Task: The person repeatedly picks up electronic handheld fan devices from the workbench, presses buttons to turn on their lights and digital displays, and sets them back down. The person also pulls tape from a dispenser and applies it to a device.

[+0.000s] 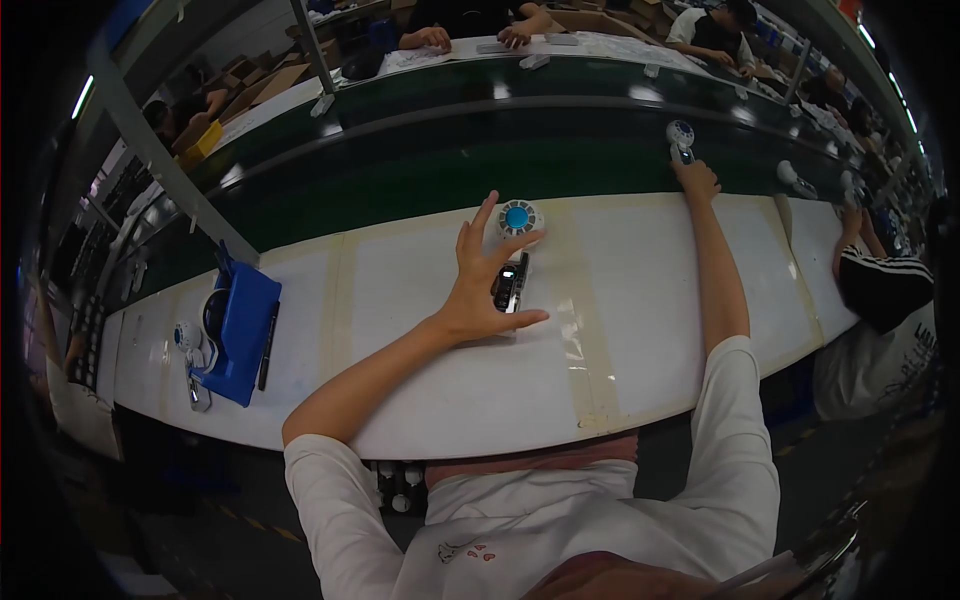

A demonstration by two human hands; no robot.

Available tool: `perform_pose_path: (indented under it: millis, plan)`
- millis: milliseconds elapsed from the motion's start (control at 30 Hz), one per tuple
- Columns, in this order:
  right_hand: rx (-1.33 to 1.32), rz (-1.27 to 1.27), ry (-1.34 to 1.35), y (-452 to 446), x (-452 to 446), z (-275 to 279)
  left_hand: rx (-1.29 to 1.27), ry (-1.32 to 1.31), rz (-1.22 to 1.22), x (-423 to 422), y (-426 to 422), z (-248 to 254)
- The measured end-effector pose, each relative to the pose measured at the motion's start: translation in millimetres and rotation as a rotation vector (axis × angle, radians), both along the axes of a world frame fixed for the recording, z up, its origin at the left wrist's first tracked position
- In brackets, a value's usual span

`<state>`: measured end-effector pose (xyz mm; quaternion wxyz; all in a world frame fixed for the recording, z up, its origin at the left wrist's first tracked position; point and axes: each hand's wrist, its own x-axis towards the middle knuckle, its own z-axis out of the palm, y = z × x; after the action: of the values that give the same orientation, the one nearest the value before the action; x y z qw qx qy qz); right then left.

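A small handheld device [516, 217] lies on the white table in front of me, with a round white head, a blue centre in a segmented ring and a dark, shiny handle with a small lit display. My left hand [478, 290] is spread around its handle, thumb and fingers wide apart; I cannot tell whether the palm touches it. Stretched far forward, my right hand [697, 178] has its fingers closed round the handle end of a second, similar device [681, 135] at the green conveyor belt. Its head points away from me.
A blue bin [245, 325] stands on the left, with another similar device [190, 345] and a black pen [268, 346] beside it. The dark green conveyor belt [400, 160] runs across ahead. More devices [796, 180] lie at the right, near a co-worker's arm. Other people work across the belt.
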<state>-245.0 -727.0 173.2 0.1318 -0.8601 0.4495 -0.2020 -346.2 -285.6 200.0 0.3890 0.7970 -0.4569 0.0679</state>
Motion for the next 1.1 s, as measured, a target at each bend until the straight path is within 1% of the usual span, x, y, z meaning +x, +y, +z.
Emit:
perform_pose_path:
  millis: [33, 67, 100, 133, 167, 233, 267, 333, 367, 400, 433, 467, 533, 567, 600, 633, 667, 700, 733, 767, 833, 933, 1067, 1100]
  plan:
    - [-0.025, 0.047, -0.012, -5, 3, -4, -0.016, 0.015, 0.209, -4, -4, -1]
    - [-0.053, 0.091, -0.023, -11, 5, -7, -0.008, 0.014, 0.208, -3, -6, -9]
    - [-0.044, 0.084, -0.022, -12, 6, -8, 0.104, 0.058, 0.32, -2, -8, -16]
    - [-0.047, 0.168, -0.104, -14, 5, -9, 0.222, 0.102, 0.43, -1, -8, -22]
    - [-0.051, 0.25, -0.187, -15, 2, -13, 0.234, 0.102, 0.421, 1, -6, -28]
    - [-0.039, 0.404, -0.481, 16, -14, 2, 0.365, 0.174, 0.387, 1, -5, -20]
    - [-0.033, 0.396, -0.479, 33, -20, 7, 0.373, 0.175, 0.381, 1, -3, -22]
    - [-0.158, 0.665, -0.886, 67, -29, 11, 0.207, 0.167, 0.29, 1, 1, -27]
    - [-0.019, 0.687, -0.904, 82, -29, 1, 0.213, 0.168, 0.287, -1, 3, -27]
    - [0.12, 0.708, -0.919, 97, -31, -10, 0.079, 0.259, 0.217, -4, 4, -24]
    - [0.429, 0.736, -0.766, 122, -51, -2, -0.055, 0.349, 0.146, -7, 5, -20]
    - [0.733, 0.751, -0.601, 152, -77, 10, -0.051, 0.349, 0.144, -13, 5, -15]
    - [0.929, 0.796, -0.595, 202, -112, 12, -0.393, 0.73, 0.068, -25, 4, -4]
    - [1.059, 0.884, -0.61, 218, -126, 14, -0.391, 0.726, 0.069, -28, 6, -2]
    - [1.19, 0.972, -0.623, 230, -138, 16, -0.393, 0.778, 0.103, -30, 8, -1]
    - [1.192, 0.972, -0.623, 239, -147, 19, -0.397, 0.833, 0.136, -31, 10, -2]
    - [1.257, 1.054, -0.547, 246, -156, 20, -0.396, 0.835, 0.139, -30, 12, -3]
    - [1.321, 1.134, -0.467, 252, -163, 20, -0.438, 0.905, 0.125, -29, 15, -5]
    - [1.385, 1.13, -0.446, 257, -167, 19, -0.482, 0.975, 0.113, -28, 17, -7]
    - [1.387, 1.131, -0.437, 259, -168, 18, -0.488, 0.978, 0.118, -26, 19, -10]
    - [1.594, 1.078, -0.454, 261, -170, 19, -0.679, 1.142, -0.025, -21, 20, -15]
    - [1.584, 1.054, -0.431, 263, -174, 23, -0.645, 1.135, 0.036, -22, 17, -11]
    - [1.618, 1.057, -0.412, 261, -171, 18, -0.661, 1.178, 0.029, -23, 17, -9]
    - [1.617, 1.051, -0.414, 261, -171, 18, -0.635, 1.151, 0.008, -23, 17, -11]
